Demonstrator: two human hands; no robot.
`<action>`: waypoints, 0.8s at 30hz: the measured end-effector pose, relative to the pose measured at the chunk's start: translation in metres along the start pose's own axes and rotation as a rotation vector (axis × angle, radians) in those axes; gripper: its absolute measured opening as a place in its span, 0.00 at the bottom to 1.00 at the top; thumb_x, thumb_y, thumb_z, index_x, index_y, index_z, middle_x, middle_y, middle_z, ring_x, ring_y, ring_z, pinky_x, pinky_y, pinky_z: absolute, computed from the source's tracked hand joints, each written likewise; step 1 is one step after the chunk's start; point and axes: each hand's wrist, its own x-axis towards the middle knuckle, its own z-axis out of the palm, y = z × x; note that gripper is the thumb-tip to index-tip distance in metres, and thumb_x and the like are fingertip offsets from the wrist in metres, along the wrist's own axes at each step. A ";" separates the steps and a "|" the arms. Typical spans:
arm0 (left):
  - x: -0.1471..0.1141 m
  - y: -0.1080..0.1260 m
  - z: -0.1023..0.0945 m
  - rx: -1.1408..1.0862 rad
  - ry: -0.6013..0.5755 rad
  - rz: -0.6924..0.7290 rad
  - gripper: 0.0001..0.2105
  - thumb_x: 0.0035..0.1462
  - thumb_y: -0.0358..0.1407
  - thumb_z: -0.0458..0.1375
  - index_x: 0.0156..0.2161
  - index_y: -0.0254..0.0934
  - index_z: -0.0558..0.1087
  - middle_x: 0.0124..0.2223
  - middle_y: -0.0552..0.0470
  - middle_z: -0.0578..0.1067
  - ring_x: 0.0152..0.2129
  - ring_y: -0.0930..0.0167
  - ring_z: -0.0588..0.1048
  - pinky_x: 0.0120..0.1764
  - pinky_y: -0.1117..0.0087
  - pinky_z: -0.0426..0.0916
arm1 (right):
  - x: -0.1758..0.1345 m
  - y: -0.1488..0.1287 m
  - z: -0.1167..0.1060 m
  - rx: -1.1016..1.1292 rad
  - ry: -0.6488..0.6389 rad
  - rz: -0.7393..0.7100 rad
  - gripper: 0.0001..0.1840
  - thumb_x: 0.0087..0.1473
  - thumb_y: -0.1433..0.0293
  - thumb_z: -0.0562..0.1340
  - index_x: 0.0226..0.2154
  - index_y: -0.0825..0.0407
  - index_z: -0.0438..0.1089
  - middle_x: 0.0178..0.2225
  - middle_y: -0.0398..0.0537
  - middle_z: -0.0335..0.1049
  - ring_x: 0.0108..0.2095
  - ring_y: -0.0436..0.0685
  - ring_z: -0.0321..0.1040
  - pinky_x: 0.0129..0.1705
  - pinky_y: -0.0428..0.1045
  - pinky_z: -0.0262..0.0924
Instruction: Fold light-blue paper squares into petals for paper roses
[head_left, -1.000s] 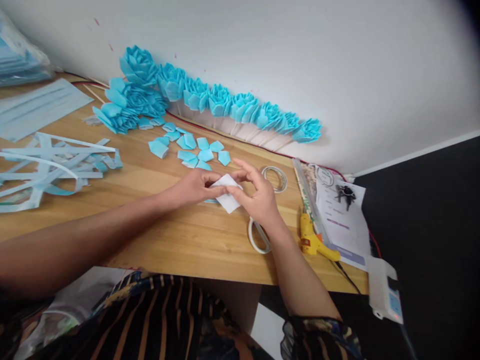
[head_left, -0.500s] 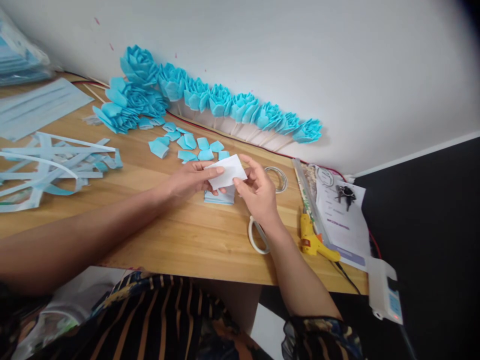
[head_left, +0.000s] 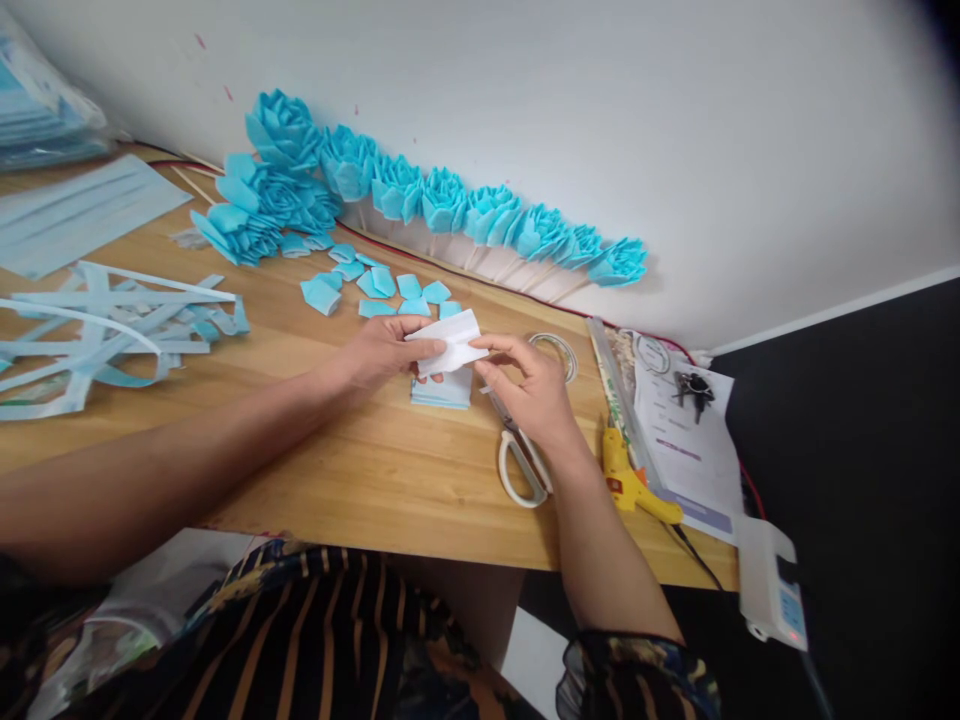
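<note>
White fabric piece (head_left: 450, 342), thin and soft, pinched above the bench (head_left: 360, 470) between left hand (head_left: 384, 352) and right hand (head_left: 534, 388), both closed on its edges. A small stack of cut squares (head_left: 442, 390) lies just beneath. Folded blue petals (head_left: 379, 288) and finished rosettes (head_left: 442, 200) suggest work well advanced; scissors (head_left: 519, 462) rest beside.

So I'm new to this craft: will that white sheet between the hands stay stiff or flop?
The white sheet probably flops: it bends between the left hand and right hand. Likely very light, pinched by fingertips alone. It seems to crease easily.
</note>
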 end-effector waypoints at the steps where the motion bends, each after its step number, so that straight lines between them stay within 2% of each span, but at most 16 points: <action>1: 0.000 0.000 0.000 0.019 -0.005 0.010 0.09 0.49 0.36 0.66 0.34 0.33 0.75 0.27 0.52 0.77 0.21 0.74 0.74 0.26 0.74 0.66 | 0.000 0.000 0.001 -0.020 -0.006 -0.006 0.09 0.56 0.68 0.63 0.41 0.46 0.74 0.40 0.43 0.78 0.35 0.53 0.74 0.41 0.52 0.70; 5: -0.001 0.000 0.001 0.091 -0.018 0.030 0.06 0.51 0.34 0.64 0.33 0.33 0.75 0.23 0.54 0.76 0.18 0.76 0.71 0.25 0.75 0.64 | 0.001 0.001 0.004 -0.027 0.012 0.003 0.05 0.55 0.69 0.64 0.36 0.48 0.75 0.35 0.42 0.78 0.33 0.52 0.73 0.40 0.50 0.68; 14: -0.001 0.000 0.000 0.185 -0.069 0.077 0.10 0.51 0.37 0.63 0.37 0.32 0.75 0.24 0.54 0.77 0.19 0.75 0.72 0.26 0.74 0.65 | 0.001 0.004 0.005 0.019 0.042 0.056 0.04 0.53 0.66 0.66 0.32 0.49 0.75 0.28 0.41 0.75 0.30 0.51 0.71 0.35 0.48 0.65; 24: -0.002 0.001 0.000 0.215 -0.102 0.089 0.09 0.53 0.37 0.62 0.38 0.33 0.76 0.24 0.53 0.77 0.20 0.75 0.73 0.26 0.75 0.67 | 0.000 0.001 0.012 0.023 0.107 0.105 0.07 0.53 0.64 0.65 0.30 0.50 0.72 0.27 0.42 0.73 0.28 0.51 0.69 0.33 0.48 0.66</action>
